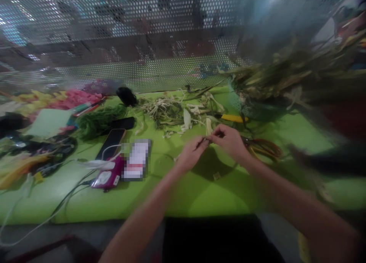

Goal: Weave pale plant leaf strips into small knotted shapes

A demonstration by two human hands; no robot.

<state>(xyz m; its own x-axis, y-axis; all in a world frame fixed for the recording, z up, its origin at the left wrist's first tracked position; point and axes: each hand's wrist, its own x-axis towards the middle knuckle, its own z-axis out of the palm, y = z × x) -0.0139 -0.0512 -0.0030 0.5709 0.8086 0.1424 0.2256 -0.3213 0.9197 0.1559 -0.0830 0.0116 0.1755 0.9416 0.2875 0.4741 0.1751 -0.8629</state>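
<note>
Over the green tabletop (pixel 183 194), my left hand (pixel 192 153) and my right hand (pixel 231 141) meet with their fingertips together. Both pinch a pale strip of dried husk (pixel 208 125), whose upper end sticks up above the fingers; its lower part is hidden by them. Just beyond the hands lies a loose pile of dried husk shreds (pixel 167 110). A tool with a yellow handle (pixel 233 118) rests behind my right hand. Scissors with orange handles (pixel 265 148) lie beside my right wrist.
A basket (pixel 239 100) heaped with dry leaves (pixel 280 74) stands at the right. Leftward are phones (pixel 113 143), a magenta device (pixel 107 178) with cables, green fibre (pixel 97 120) and pink material (pixel 80 100). A perforated metal screen (pixel 171 34) rises behind the table.
</note>
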